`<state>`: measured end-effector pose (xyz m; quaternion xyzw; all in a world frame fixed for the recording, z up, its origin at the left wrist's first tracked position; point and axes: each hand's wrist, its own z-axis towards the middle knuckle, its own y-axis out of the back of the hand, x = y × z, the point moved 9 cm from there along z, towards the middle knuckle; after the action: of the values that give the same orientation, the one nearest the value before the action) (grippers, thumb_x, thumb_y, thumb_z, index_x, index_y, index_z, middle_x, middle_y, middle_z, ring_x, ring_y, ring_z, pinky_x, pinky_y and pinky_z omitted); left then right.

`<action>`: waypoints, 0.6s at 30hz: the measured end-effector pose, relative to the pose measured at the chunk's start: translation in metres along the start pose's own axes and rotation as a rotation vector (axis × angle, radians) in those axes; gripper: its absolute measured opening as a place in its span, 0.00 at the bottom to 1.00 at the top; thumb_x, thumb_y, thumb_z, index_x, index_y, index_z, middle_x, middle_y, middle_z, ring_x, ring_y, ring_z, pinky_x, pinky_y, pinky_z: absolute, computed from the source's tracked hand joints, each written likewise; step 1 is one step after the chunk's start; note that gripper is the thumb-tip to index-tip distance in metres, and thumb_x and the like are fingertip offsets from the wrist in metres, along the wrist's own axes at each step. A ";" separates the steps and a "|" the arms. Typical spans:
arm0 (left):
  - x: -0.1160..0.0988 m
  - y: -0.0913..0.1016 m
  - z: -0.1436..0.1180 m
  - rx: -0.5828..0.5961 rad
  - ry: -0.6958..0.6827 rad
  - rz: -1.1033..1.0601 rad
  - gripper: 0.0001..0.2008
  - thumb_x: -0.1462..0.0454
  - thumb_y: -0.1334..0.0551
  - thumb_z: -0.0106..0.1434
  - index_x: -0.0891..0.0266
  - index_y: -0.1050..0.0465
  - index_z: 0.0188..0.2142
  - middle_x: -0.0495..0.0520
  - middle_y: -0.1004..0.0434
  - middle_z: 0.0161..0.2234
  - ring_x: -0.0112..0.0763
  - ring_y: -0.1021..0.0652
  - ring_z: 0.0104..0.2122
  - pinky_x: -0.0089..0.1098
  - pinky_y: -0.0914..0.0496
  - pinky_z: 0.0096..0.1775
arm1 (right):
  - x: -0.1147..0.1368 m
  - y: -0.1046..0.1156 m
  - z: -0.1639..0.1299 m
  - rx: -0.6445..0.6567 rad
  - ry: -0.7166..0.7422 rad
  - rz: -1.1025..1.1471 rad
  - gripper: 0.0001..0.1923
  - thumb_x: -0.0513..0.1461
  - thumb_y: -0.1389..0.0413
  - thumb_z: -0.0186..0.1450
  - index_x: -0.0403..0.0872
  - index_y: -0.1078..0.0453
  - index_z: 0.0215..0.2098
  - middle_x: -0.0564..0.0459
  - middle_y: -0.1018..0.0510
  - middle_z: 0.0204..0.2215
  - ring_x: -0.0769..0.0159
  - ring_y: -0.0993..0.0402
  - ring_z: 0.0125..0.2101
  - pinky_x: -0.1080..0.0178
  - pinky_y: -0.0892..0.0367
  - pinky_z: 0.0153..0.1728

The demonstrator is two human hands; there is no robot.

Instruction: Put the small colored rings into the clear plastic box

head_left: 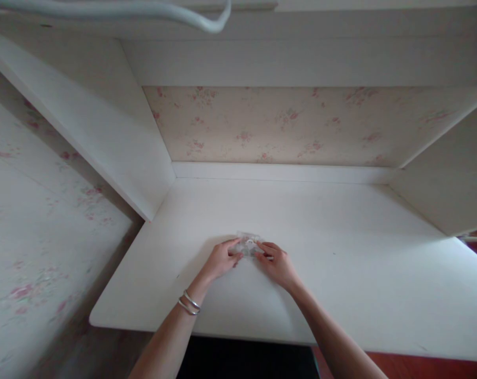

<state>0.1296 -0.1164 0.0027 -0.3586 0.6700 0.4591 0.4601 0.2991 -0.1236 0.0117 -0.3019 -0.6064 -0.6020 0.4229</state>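
The white desk (341, 273) is set in a corner, with flat white panels (115, 142) rising on both sides and a flowered wallpaper (277, 126) at the back. A pale hose (171, 13) hangs across the top, far above the hands. Nothing lies between the person and the small thing on the desk.

Both hands meet near the middle of the desk, a little toward the front edge. The left hand (221, 259) and the right hand (276, 263) pinch a small clear packet (249, 244) from its two sides, the fingers narrowly closed on it. The packet rests on the desk surface. It looks like thin crinkled plastic, shiny, with something pale inside that I cannot make out.

Two thin silver bangles (189, 303) sit on the left wrist. The desk surface is smooth and matte.
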 end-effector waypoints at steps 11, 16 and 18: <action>-0.007 -0.012 -0.020 -0.084 0.098 0.066 0.28 0.49 0.46 0.63 0.61 0.37 0.58 0.44 0.31 0.13 0.25 0.30 0.15 0.25 0.35 0.22 | 0.013 -0.004 -0.028 -0.137 -0.129 -0.044 0.27 0.50 0.47 0.61 0.49 0.37 0.56 0.46 0.27 0.48 0.65 0.25 0.34 0.60 0.27 0.36; -0.018 -0.028 -0.031 -0.066 0.066 0.002 0.26 0.48 0.49 0.64 0.60 0.32 0.55 0.49 0.24 0.21 0.24 0.29 0.16 0.24 0.35 0.21 | 0.017 0.013 -0.036 -0.214 -0.105 -0.175 0.30 0.50 0.43 0.58 0.51 0.38 0.57 0.47 0.31 0.52 0.61 0.26 0.39 0.57 0.28 0.39; -0.019 -0.035 -0.033 -0.043 0.073 -0.012 0.26 0.49 0.49 0.64 0.58 0.33 0.55 0.51 0.21 0.26 0.23 0.29 0.16 0.24 0.35 0.21 | 0.017 0.017 -0.038 -0.198 -0.096 -0.228 0.28 0.49 0.43 0.58 0.53 0.37 0.56 0.49 0.31 0.52 0.62 0.27 0.39 0.58 0.28 0.40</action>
<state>0.1577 -0.1573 0.0154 -0.3888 0.6741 0.4575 0.4303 0.3117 -0.1615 0.0313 -0.2995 -0.5940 -0.6878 0.2905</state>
